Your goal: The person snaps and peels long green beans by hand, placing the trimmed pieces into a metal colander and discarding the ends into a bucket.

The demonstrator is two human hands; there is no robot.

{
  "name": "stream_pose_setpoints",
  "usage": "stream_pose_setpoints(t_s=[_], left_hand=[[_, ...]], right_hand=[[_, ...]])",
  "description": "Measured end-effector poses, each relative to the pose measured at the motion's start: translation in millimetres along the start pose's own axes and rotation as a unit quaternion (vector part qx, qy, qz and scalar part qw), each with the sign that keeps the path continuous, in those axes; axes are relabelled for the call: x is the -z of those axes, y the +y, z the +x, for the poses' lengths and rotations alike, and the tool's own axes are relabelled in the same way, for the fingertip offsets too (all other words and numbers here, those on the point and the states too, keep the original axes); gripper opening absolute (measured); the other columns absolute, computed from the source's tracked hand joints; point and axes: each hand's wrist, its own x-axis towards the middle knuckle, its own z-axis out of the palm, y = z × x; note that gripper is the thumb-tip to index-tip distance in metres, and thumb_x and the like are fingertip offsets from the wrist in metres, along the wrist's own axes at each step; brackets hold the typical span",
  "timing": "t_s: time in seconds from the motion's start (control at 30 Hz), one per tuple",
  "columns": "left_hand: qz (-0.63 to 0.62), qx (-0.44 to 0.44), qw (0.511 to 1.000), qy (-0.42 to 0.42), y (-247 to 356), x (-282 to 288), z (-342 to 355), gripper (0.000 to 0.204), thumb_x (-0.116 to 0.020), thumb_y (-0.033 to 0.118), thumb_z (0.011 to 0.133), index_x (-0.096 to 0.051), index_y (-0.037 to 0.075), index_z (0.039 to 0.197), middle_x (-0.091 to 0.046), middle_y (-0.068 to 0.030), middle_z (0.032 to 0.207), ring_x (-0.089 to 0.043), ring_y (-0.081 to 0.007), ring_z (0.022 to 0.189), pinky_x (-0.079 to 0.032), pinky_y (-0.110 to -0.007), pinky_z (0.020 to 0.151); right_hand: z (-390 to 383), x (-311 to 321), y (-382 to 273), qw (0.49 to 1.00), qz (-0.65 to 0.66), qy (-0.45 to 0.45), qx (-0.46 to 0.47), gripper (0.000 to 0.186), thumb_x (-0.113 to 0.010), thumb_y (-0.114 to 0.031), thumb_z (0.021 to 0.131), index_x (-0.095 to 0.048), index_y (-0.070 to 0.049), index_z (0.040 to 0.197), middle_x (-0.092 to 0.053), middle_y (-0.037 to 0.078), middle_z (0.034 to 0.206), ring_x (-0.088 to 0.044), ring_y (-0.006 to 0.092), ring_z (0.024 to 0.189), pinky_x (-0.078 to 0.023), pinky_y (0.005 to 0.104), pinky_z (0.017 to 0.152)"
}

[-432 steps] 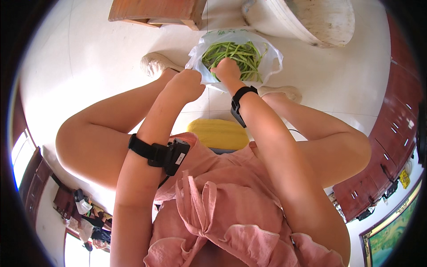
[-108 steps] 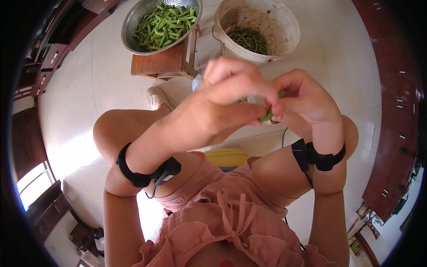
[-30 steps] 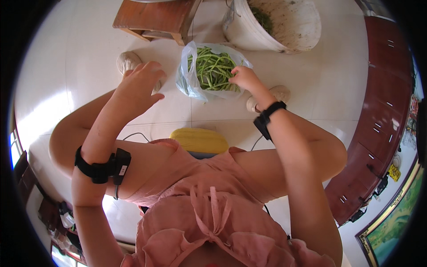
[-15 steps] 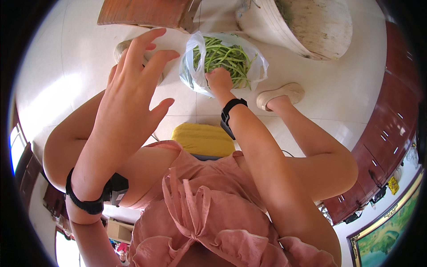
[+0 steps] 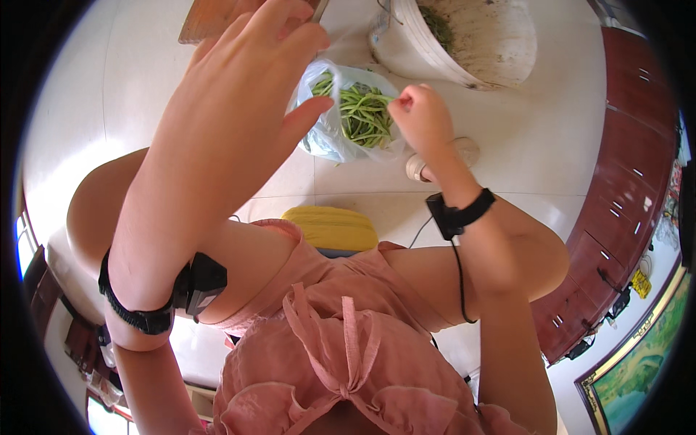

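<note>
A thin, whitish plastic bag (image 5: 325, 138) stands on the floor ahead of me, full of long green beans (image 5: 365, 119). My left hand (image 5: 243, 87) is raised over the bag's left side, nearer to me than the bag. Its thumb points right, apart from the bent fingers, and I see nothing in it. At the bag's right rim, my right hand (image 5: 424, 123) has thumb and fingers pinched together. A green bean end and the bag's edge meet the fingertips; which of them is gripped cannot be made out.
Beyond the bag lies a tipped, dirty white bucket (image 5: 500, 43) with green scraps inside. A wooden piece (image 5: 210, 18) is at the far left, partly behind my left hand. A yellow cushion (image 5: 330, 227) is between my legs. Dark red cabinets (image 5: 609, 196) line the right.
My right hand has come out of the beans and moved right, to the bag's rim. My left hand has moved up and slightly right. The bag's right side has drawn in.
</note>
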Motion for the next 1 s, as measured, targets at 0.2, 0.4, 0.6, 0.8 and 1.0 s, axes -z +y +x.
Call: stream_pose_setpoints(t_s=[0.2, 0.4, 0.6, 0.8, 1.0], left_hand=[[-0.047, -0.008, 0.998, -0.040, 34, 29, 12, 0.040, -0.072, 0.022, 0.074, -0.057, -0.001, 0.102, -0.054, -0.0182, 0.117, -0.055, -0.0316, 0.105, -0.045, -0.039, 0.086], [-0.084, -0.070, 0.994, -0.005, 29, 7, 11, 0.028, -0.065, 0.010, 0.081, -0.059, 0.003, 0.108, -0.056, -0.0106, 0.112, -0.057, -0.0320, 0.095, -0.046, -0.039, 0.081], [-0.189, -0.088, 0.978, 0.017, 40, 19, 18, 0.024, -0.063, 0.004, 0.083, -0.059, 0.001, 0.106, -0.058, -0.0098, 0.105, -0.057, -0.0255, 0.089, -0.046, -0.032, 0.078], [-0.319, -0.188, 0.928, 0.032, 65, 32, 22, 0.025, -0.065, 0.001, 0.081, -0.061, 0.000, 0.106, -0.060, -0.0090, 0.103, -0.057, -0.0217, 0.099, -0.043, -0.031, 0.088], [-0.369, -0.214, 0.904, 0.021, 78, 28, 27, 0.021, -0.070, 0.003, 0.077, -0.063, 0.000, 0.097, -0.063, -0.0083, 0.090, -0.059, -0.0196, 0.087, -0.045, -0.030, 0.079]], right_hand=[[-19, 86, -21, 0.997, -0.010, -0.064, 0.031, 0.020, -0.062, -0.017, 0.075, -0.056, 0.000, 0.069, -0.056, 0.011, 0.072, -0.054, 0.0258, 0.065, -0.044, 0.0358, 0.060], [-42, 151, -41, 0.991, 0.117, -0.060, 0.024, 0.011, -0.062, -0.008, 0.078, -0.058, 0.001, 0.074, -0.054, 0.003, 0.065, -0.048, 0.0116, 0.060, -0.040, 0.0268, 0.055], [-65, 226, -77, 0.960, 0.249, -0.122, 0.029, 0.013, -0.058, -0.011, 0.086, -0.057, -0.002, 0.077, -0.049, -0.004, 0.069, -0.043, 0.0035, 0.067, -0.036, 0.0216, 0.060], [-73, 243, -80, 0.936, 0.322, -0.113, 0.080, 0.013, -0.056, -0.011, 0.086, -0.057, -0.001, 0.077, -0.053, -0.002, 0.074, -0.045, 0.0053, 0.071, -0.036, 0.0214, 0.065], [-72, 238, -95, 0.915, 0.357, -0.132, 0.130, 0.012, -0.056, -0.009, 0.085, -0.057, 0.000, 0.078, -0.053, 0.000, 0.076, -0.048, 0.0079, 0.074, -0.037, 0.0232, 0.068]])
